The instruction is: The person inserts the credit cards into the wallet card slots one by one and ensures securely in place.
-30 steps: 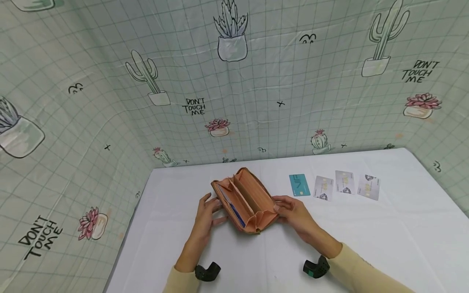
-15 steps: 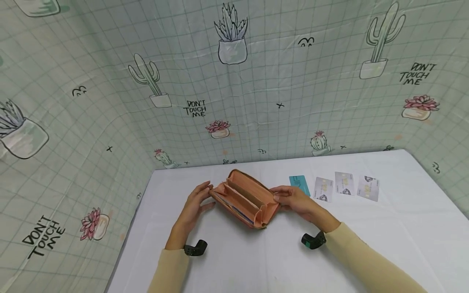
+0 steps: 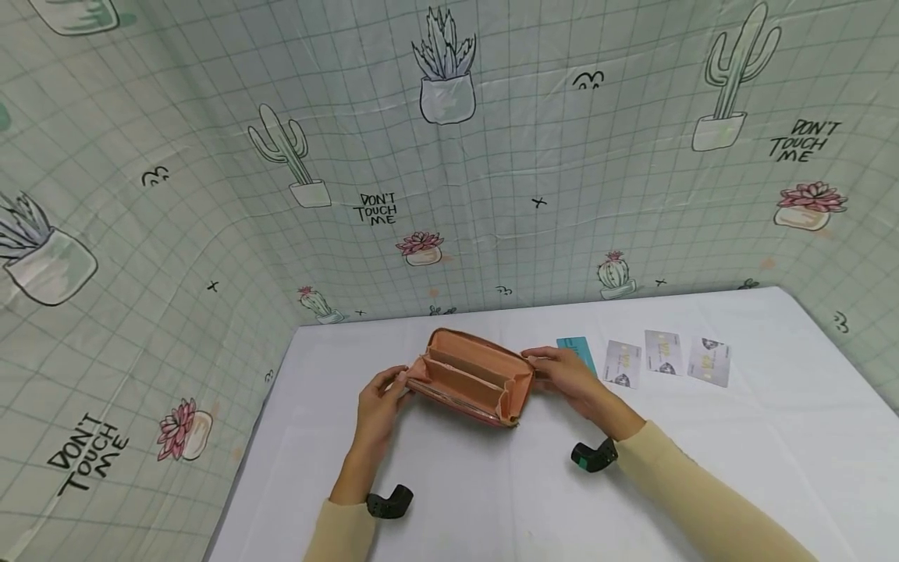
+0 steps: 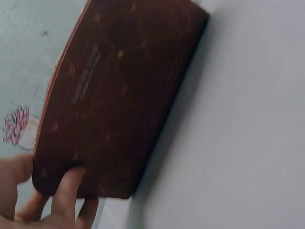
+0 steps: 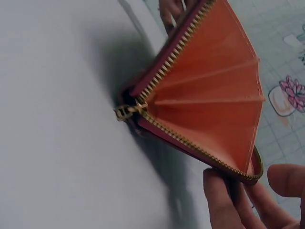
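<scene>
An unzipped zip-around wallet (image 3: pixel 470 375) stands spread wide on the white table, its peach-orange pockets facing up. My left hand (image 3: pixel 380 410) pinches its near left corner. In the left wrist view, fingertips lie on the wallet's dark reddish-brown outer cover (image 4: pixel 109 95). At the right end, my right hand (image 3: pixel 562 376) holds the far cover's edge. The right wrist view shows the fanned orange gusset (image 5: pixel 214 90), brass zip teeth and a zip pull (image 5: pixel 126 112) hanging at the fold. Fingers of that hand lie behind the cover, partly hidden.
A teal card (image 3: pixel 577 353) lies behind my right hand, partly covered by it. Three grey cards (image 3: pixel 622 364) lie in a row to its right. A small black device (image 3: pixel 390 502) sits at the left wrist, another (image 3: pixel 594 455) at the right. Printed cloth surrounds the table.
The wallet has turned so it lies more across the table, and a blue item in its front pocket is out of sight. My left hand moved to its left corner; my right hand shifted up.
</scene>
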